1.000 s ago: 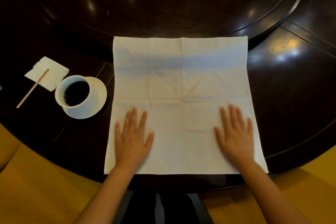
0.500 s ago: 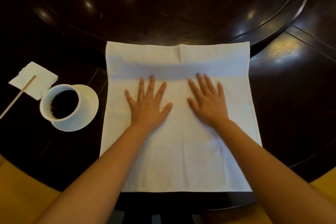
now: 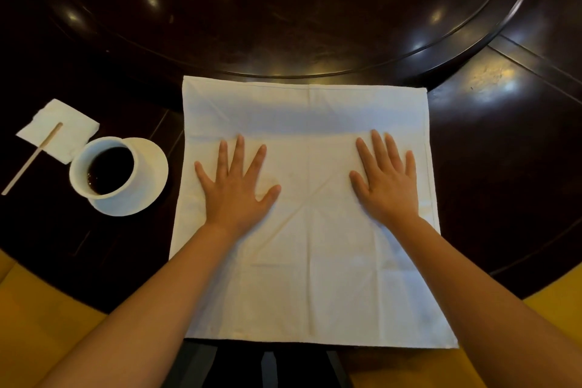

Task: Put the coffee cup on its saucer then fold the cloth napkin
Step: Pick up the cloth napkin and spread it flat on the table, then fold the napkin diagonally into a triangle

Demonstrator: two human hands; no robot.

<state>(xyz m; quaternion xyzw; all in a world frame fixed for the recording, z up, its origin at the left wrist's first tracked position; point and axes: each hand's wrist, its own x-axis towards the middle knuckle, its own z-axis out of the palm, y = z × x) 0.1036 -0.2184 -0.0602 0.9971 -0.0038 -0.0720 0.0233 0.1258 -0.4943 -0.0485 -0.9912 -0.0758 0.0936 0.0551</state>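
The cloth napkin [image 3: 310, 214] lies spread flat as a near-square sheet on the dark table [image 3: 504, 142], its near edge hanging just over the table's rim toward the person. Both hands lie on the napkin, palms down with fingers straight and spread, gripping nothing: the left hand [image 3: 234, 186] on its left half, the right hand [image 3: 385, 181] on its right half, each about level with the napkin's middle. The far edge lies beyond the fingertips, the near corners behind the wrists, so I judge a fold calls for each hand to reach its own side's corner. The coffee cup [image 3: 104, 168] already stands on its saucer [image 3: 148, 179], left of the napkin and nearer the left hand. No writing or brand is readable.
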